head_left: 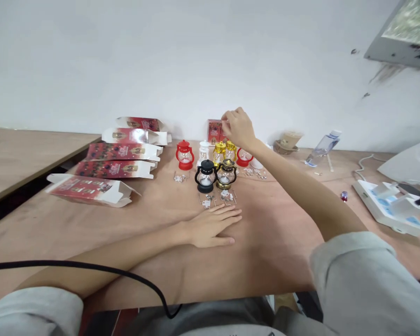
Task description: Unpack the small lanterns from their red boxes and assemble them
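Right hand [238,127], fingers pinched on the small red carton [214,130], could topple the gold plastic lanterns [224,151] beneath its wrist; left hand [212,227] lies flat, fingers together, on the bench [273,233].

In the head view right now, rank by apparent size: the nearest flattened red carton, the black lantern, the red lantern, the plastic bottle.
1. Nearest flattened red carton, clearly largest.
2. Plastic bottle, lying tilted, farther back.
3. Black lantern and red lantern: alike; the black one looks slightly bigger but stands nearer the camera, so unranked.
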`<state>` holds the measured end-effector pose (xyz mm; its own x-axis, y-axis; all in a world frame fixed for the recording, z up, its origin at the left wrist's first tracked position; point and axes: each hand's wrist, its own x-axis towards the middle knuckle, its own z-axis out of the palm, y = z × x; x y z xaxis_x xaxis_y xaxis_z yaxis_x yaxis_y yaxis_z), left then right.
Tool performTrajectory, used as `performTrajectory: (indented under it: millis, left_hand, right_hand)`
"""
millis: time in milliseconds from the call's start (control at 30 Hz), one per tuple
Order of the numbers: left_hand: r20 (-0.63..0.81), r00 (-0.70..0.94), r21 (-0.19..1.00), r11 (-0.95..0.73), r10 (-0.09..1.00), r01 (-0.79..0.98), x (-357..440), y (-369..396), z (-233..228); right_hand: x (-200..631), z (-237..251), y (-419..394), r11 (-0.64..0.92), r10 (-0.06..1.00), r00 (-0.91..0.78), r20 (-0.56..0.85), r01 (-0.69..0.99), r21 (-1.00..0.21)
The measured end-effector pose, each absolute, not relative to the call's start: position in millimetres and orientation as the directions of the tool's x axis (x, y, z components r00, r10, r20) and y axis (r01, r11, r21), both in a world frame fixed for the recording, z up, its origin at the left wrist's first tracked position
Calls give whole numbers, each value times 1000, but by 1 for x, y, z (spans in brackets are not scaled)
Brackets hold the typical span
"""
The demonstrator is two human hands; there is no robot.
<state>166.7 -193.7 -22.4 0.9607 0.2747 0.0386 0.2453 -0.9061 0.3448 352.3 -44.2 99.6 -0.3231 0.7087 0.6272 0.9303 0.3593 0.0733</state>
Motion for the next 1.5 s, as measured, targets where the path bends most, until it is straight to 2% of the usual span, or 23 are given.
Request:
performTrajectory:
  millis: [100,167,333,467,633,700,767,833,900,1000,1067,1133,1233,1333,1400,1500]
  left_hand:
    - [28,954,333,-903,298,272,167,-194,-24]
    - [22,950,323,-902,311,288,167,-195,-26]
    - [48,953,317,-909,300,270,165,-195,-30]
    - [51,955,323,-910,293,262,165,-195,-31]
    - [73,954,315,-914,291,255,167,-194,-31]
    - [81,955,296,-922,284,249,167,-194,-31]
    - [111,956,265,-935,273,236,166,-196,-31]
    - [201,941,228,-947,271,224,165,-198,-32]
    - [356,891,193,-955,282,225,163,-200,-33]
    - [603,732,189,-949,316,253,157,-200,-33]
    - [715,581,276,-921,389,277,150,-199,-32]
    - [739,417,441,-848,529,293,142,-199,-29]
    - [636,268,673,-690,723,265,130,-206,-27]
    - [490,294,820,-548,821,163,125,-219,-27]
    - [353,348,912,-403,869,81,126,-227,-28]
    - [192,367,980,-198,910,-21,130,-231,-27]
  right_hand:
    - [351,105,16,238,891,-242,383,969,60]
    - [349,99,45,199,929,-199,313,980,33]
    - [340,79,81,140,960,-129,248,990,-26]
    - [335,72,89,137,958,-136,253,990,13]
    - [335,72,85,176,932,-204,299,977,116]
    - [338,74,81,204,921,-233,312,971,123]
    - [343,81,76,238,907,-243,343,970,57]
    - [351,90,68,283,867,-221,447,956,-76]
    - [363,100,52,364,768,-168,618,909,-204]
    - [381,106,5,526,565,-80,821,802,-283]
    - [389,100,-44,611,512,-58,857,726,-316]
    - [392,85,-101,675,508,-29,861,635,-377]
    - [384,48,-183,670,627,16,779,498,-550]
    - [366,4,-239,637,694,48,718,425,-644]
    - [354,-21,-258,628,738,-43,674,410,-661]
    - [346,-41,-261,583,788,-7,616,332,-742]
